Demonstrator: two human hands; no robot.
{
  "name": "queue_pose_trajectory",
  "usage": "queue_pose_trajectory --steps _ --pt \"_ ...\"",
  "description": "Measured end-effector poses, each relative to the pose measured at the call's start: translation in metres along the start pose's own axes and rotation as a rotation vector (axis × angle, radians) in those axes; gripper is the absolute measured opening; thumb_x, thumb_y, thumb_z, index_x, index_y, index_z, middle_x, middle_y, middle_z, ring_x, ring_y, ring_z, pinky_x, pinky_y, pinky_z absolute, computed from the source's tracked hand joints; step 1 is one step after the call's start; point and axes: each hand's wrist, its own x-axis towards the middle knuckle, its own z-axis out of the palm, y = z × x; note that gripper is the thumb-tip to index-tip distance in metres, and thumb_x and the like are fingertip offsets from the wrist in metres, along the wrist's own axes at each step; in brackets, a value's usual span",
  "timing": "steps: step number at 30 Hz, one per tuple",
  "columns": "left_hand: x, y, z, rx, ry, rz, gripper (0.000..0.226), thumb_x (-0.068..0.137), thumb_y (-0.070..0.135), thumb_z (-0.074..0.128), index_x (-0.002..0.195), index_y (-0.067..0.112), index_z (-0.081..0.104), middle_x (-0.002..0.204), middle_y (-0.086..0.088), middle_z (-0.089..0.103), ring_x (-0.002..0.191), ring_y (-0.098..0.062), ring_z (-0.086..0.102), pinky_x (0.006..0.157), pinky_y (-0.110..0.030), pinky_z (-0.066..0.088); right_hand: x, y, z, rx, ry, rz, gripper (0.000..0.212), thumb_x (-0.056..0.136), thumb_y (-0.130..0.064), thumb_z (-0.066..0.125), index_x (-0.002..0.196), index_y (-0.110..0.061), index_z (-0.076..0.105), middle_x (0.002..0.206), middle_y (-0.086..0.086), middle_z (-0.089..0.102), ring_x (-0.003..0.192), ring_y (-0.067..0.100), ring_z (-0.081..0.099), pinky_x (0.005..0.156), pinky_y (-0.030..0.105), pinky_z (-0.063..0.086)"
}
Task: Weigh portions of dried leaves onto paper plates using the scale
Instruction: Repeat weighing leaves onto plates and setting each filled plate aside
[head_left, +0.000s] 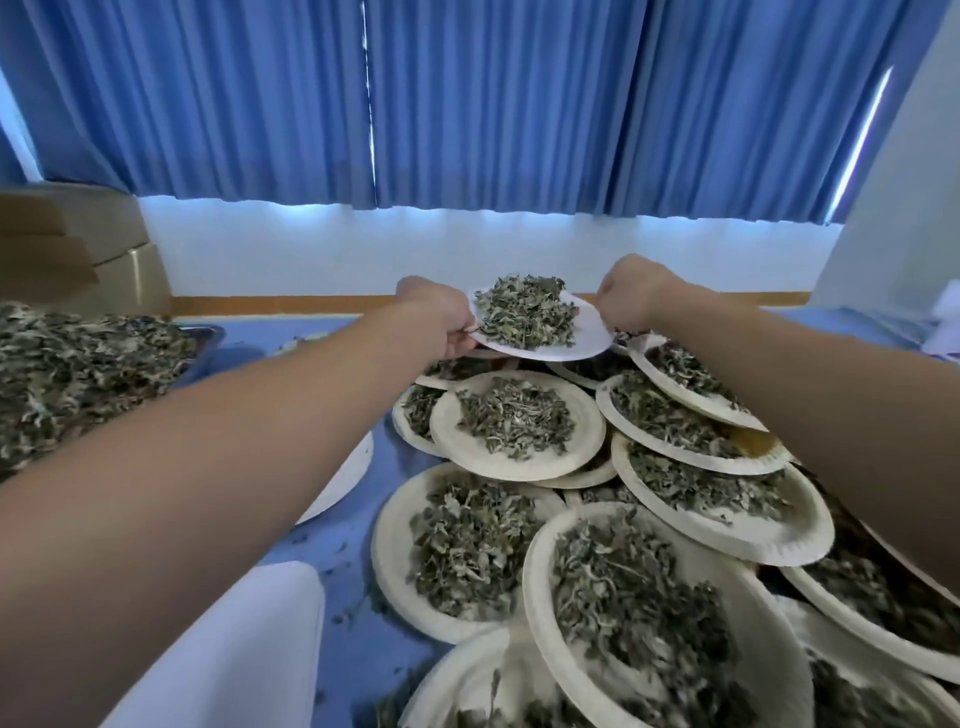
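Left hand (439, 318), right hand (631, 297) are pinching one plate (589, 335) of leaves (524, 312) over ten-plus filled plates (519, 466), near table's (343, 551) far edge.

Both hands (441, 322) (631, 296) pinch a leaf-filled paper plate (587, 338) (slightly tilted) above stacked filled plates (519, 467).

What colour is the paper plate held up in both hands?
The held paper plate is white, paler than the cream plates below; head view shows it best.
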Motion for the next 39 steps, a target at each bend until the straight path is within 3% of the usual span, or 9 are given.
queue_pose_trajectory --steps 4,10,12,15,20,25,30,35,39 --pt "0.007 -0.005 0.015 0.021 -0.016 -0.024 0.023 0.096 -0.007 0.059 0.075 -0.001 0.051 0.063 -0.012 0.056 0.046 -0.017 0.051 0.031 -0.021 0.045 0.009 0.009 0.013 -0.015 0.000 0.019 0.029 0.098 -0.001 0.045 0.116 0.005 0.067 0.108 0.023 0.071 0.074 0.031 0.061 0.086 0.048 0.060" --pt "0.005 -0.007 0.015 -0.032 -0.020 -0.040 0.003 0.096 -0.006 0.057 0.096 -0.004 0.055 0.082 -0.020 0.064 0.057 -0.025 0.064 0.032 -0.026 0.048 0.006 0.011 0.016 0.018 0.053 0.027 0.027 0.097 -0.002 0.046 0.114 0.003 0.067 0.109 0.023 0.068 0.089 0.038 0.069 0.084 0.049 0.061" --pt "0.003 -0.007 0.009 0.023 -0.026 -0.023 0.010 0.096 -0.006 0.056 0.106 -0.007 0.057 0.088 -0.024 0.065 0.056 -0.026 0.066 0.034 -0.027 0.049 0.001 0.007 0.014 0.011 0.062 0.009 0.028 0.095 0.000 0.047 0.114 0.003 0.067 0.111 0.022 0.069 0.092 0.037 0.068 0.086 0.047 0.060" --pt "-0.002 -0.006 -0.010 0.129 -0.016 0.040 0.010 0.095 -0.007 0.057 0.102 -0.012 0.061 0.073 -0.023 0.065 0.043 -0.021 0.065 0.039 -0.028 0.053 -0.008 -0.005 0.011 0.020 0.115 -0.066 0.030 0.091 0.003 0.053 0.117 0.000 0.069 0.117 0.018 0.070 0.107 0.035 0.065 0.094 0.046 0.056" --pt "-0.020 -0.010 -0.058 0.269 -0.038 0.130 0.008 0.095 -0.003 0.061 0.095 -0.010 0.066 0.083 -0.023 0.069 0.049 -0.021 0.065 0.047 -0.028 0.059 -0.038 -0.054 0.013 0.098 0.183 -0.366 0.038 0.092 0.003 0.048 0.119 -0.010 0.071 0.116 0.008 0.073 0.109 0.027 0.065 0.100 0.038 0.052" --pt "-0.045 -0.027 -0.117 0.691 -0.075 0.363 0.014 0.090 0.004 0.064 0.084 0.002 0.076 0.083 -0.014 0.073 0.075 -0.026 0.065 0.075 -0.035 0.058 -0.080 -0.126 0.037 -0.088 -0.051 -0.718 0.041 0.095 -0.011 0.052 0.125 -0.032 0.070 0.109 0.001 0.072 0.102 0.025 0.062 0.093 0.041 0.052" --pt "-0.068 -0.050 -0.172 0.995 -0.192 0.491 0.017 0.090 0.005 0.060 0.082 0.000 0.074 0.084 -0.018 0.072 0.071 -0.021 0.056 0.066 -0.029 0.042 -0.112 -0.180 0.061 -0.227 -0.204 -0.919 0.028 0.099 -0.026 0.056 0.120 -0.035 0.072 0.117 -0.006 0.070 0.106 0.024 0.061 0.090 0.040 0.051" --pt "-0.081 -0.074 -0.215 1.057 -0.317 0.604 0.024 0.097 0.020 0.059 0.085 0.010 0.077 0.063 0.006 0.064 0.054 -0.005 0.047 0.057 -0.023 0.037 -0.127 -0.195 0.076 -0.235 -0.314 -0.977 0.024 0.102 -0.033 0.056 0.108 -0.024 0.078 0.110 0.000 0.075 0.103 0.030 0.066 0.090 0.047 0.053" --pt "-0.087 -0.088 -0.231 1.076 -0.411 0.648 0.026 0.099 0.030 0.059 0.093 0.015 0.079 0.088 -0.008 0.075 0.080 -0.026 0.066 0.074 -0.042 0.051 -0.135 -0.196 0.079 -0.165 -0.345 -0.981 0.023 0.102 -0.041 0.057 0.107 -0.035 0.078 0.107 -0.009 0.076 0.095 0.024 0.069 0.086 0.046 0.054"
